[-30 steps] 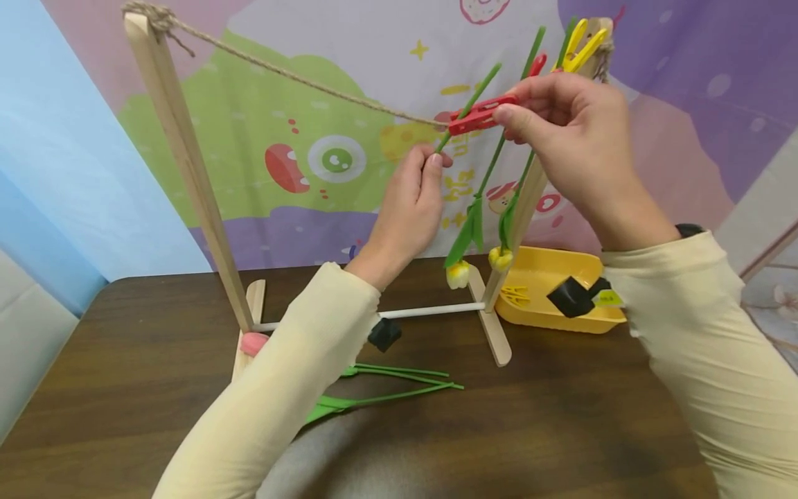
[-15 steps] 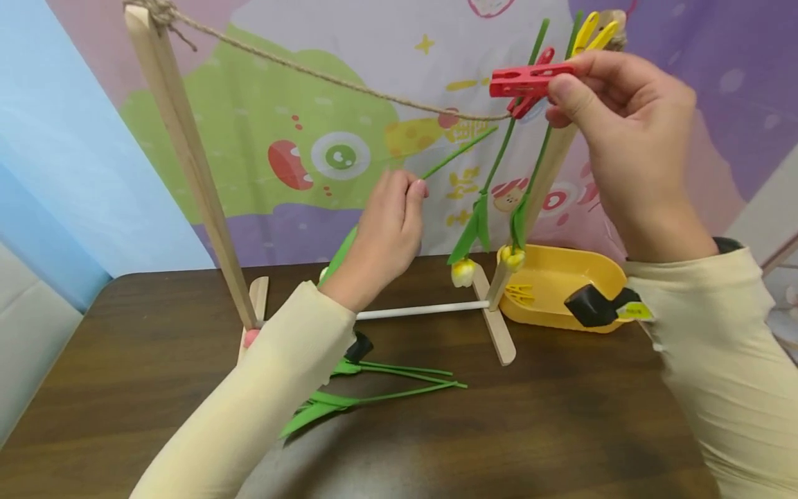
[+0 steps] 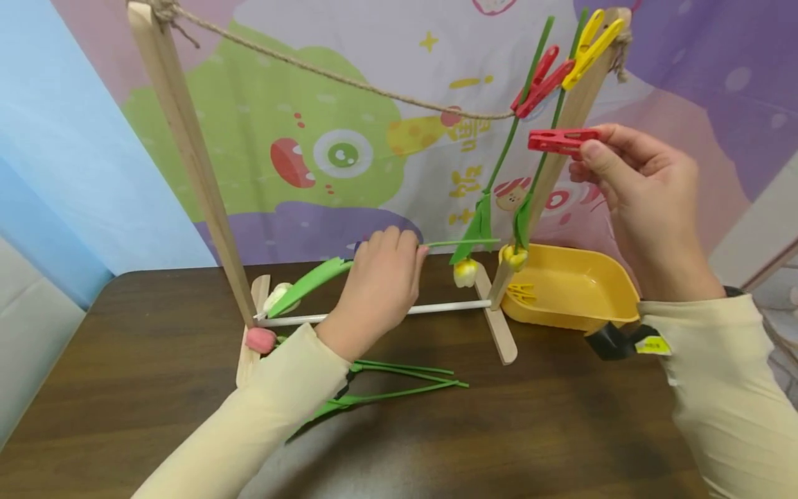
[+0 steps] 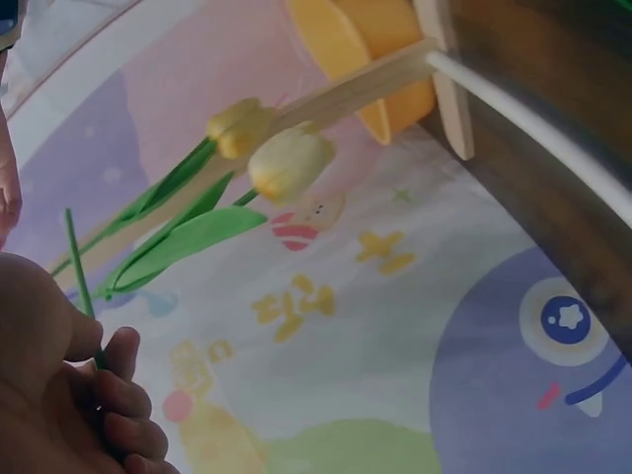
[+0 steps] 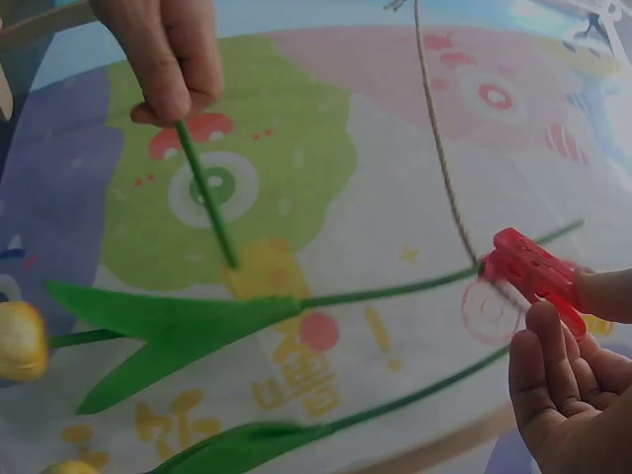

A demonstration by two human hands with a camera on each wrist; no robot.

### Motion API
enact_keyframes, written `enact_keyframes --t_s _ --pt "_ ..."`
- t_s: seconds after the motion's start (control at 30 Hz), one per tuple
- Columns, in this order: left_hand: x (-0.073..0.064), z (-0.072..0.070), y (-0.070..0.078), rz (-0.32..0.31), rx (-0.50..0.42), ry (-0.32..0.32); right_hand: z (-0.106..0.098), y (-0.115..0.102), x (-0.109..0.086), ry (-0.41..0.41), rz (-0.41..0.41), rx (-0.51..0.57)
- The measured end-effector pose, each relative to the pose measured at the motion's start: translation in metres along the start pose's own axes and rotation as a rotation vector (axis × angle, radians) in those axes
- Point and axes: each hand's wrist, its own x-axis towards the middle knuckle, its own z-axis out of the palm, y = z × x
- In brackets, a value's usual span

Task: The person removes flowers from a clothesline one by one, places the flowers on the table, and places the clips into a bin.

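Note:
My left hand (image 3: 380,291) grips the green stem (image 3: 461,242) of an artificial tulip, held low with its white bloom (image 3: 279,298) to the left, near the frame's white crossbar. Between thumb and fingers, my right hand (image 3: 648,187) pinches a red clothespin (image 3: 564,141) at its handle end. Above it, another red clothespin (image 3: 542,83) and a yellow clothespin (image 3: 592,52) sit on the twine (image 3: 324,73), clamping two stems. From these, a white-yellow tulip (image 3: 465,273) and a yellow tulip (image 3: 515,258) hang bloom down.
Twine runs between the left wooden post (image 3: 187,159) and the right post (image 3: 586,90). A yellow basin (image 3: 573,319) at the right holds yellow clothespins (image 3: 521,292). Tulip stems (image 3: 405,396) and a pink bloom (image 3: 260,339) lie on the table, partly behind my left arm.
The red clothespin in my right hand was at the stem by the twine, and has moved right and down from it. My left hand has lowered its tulip, stem now nearly level.

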Motion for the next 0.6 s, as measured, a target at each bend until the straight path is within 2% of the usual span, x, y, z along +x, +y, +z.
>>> enact_keyframes --t_s 0.1,0.17,0.5,0.6 --pt "-0.01 0.006 0.0 0.036 0.087 0.055 -0.012 0.006 -0.003 0.008 0.036 0.064" --pt "-0.017 0.009 0.0 0.042 0.116 0.067 -0.021 0.009 -0.005 0.019 0.063 0.082" --pt "-0.057 0.017 0.003 0.035 0.142 0.018 -0.07 0.023 -0.017 0.088 0.177 0.165" --pt "-0.067 0.02 0.003 0.019 0.135 0.002 -0.08 0.03 -0.02 0.11 0.214 0.155"
